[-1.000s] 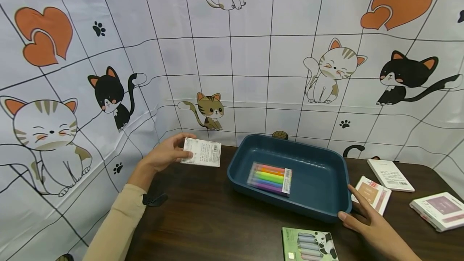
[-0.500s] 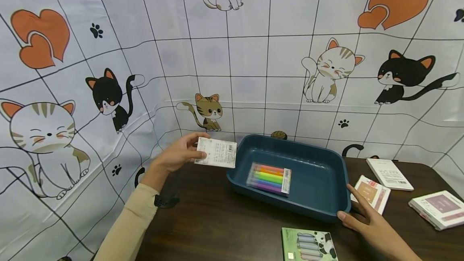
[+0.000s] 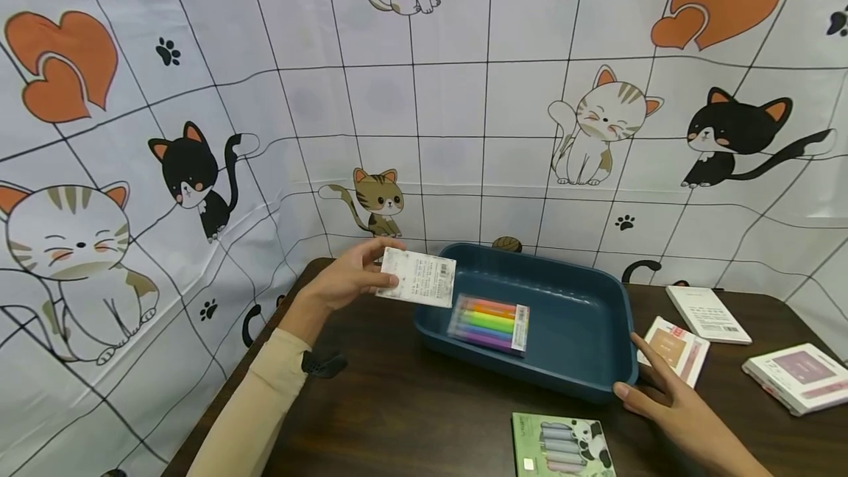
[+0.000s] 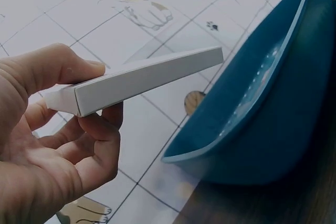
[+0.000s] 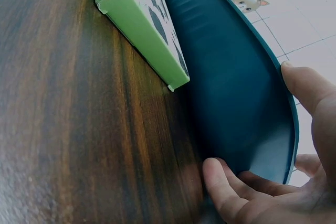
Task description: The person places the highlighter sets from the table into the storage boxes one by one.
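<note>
My left hand (image 3: 347,282) holds a flat white box (image 3: 419,277) by its left end, thumb on top and fingers underneath. Small print and a barcode show on its face; the left wrist view shows its plain side edge. The box is raised over the left rim of a dark blue plastic tray (image 3: 589,348). Inside the tray lies a clear pack of coloured markers (image 3: 490,324). My right hand (image 3: 676,403) holds the tray's front right corner, thumb against the front wall and fingers around the right side, as the right wrist view (image 5: 310,85) shows from low down.
A green panda-print box of pens (image 3: 563,444) lies in front of the tray. To the right lie a white and tan box (image 3: 674,350), a white box (image 3: 709,313) and a white and mauve box (image 3: 798,377). A cat-print cloth (image 3: 457,116) hangs behind the brown table (image 3: 377,403).
My left hand has carried the white box to the right, from beside the tray to over its left rim. The right hand stays at the tray's corner.
</note>
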The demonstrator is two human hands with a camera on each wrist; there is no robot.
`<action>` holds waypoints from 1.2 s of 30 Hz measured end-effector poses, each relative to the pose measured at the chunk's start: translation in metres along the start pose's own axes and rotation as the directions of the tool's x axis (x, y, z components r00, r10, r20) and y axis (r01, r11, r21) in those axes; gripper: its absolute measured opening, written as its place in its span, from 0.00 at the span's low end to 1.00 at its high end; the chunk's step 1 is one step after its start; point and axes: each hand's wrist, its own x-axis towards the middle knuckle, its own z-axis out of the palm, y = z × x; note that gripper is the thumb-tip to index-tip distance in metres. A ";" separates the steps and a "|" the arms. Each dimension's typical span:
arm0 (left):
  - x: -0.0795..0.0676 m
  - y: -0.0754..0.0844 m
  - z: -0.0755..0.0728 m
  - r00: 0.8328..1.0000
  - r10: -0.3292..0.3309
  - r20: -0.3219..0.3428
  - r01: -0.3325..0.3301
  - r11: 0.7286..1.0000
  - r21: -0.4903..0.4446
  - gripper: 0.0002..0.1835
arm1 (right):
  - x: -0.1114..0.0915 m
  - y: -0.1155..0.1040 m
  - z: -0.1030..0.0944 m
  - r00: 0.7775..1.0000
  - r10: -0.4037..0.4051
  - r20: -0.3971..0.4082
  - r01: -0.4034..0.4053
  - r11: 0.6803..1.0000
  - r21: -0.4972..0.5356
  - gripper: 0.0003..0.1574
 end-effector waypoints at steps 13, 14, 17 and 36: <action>0.023 -0.004 0.026 0.998 0.000 0.066 0.002 1.000 -0.030 0.35 | 0.001 0.000 -0.002 1.000 0.000 -0.016 -0.001 1.000 -0.028 0.56; 0.024 -0.005 0.028 0.997 -0.002 0.072 0.004 1.000 -0.026 0.35 | 0.001 0.000 -0.002 1.000 -0.001 -0.015 0.001 1.000 -0.021 0.56; 0.029 -0.008 0.033 0.996 -0.014 0.083 0.015 1.000 -0.020 0.35 | 0.002 0.000 0.001 1.000 -0.003 -0.014 0.002 1.000 -0.006 0.56; 0.046 -0.021 0.057 0.989 -0.060 0.138 0.063 0.998 -0.013 0.31 | 0.000 0.000 0.001 1.000 0.014 -0.015 -0.014 0.999 -0.031 0.57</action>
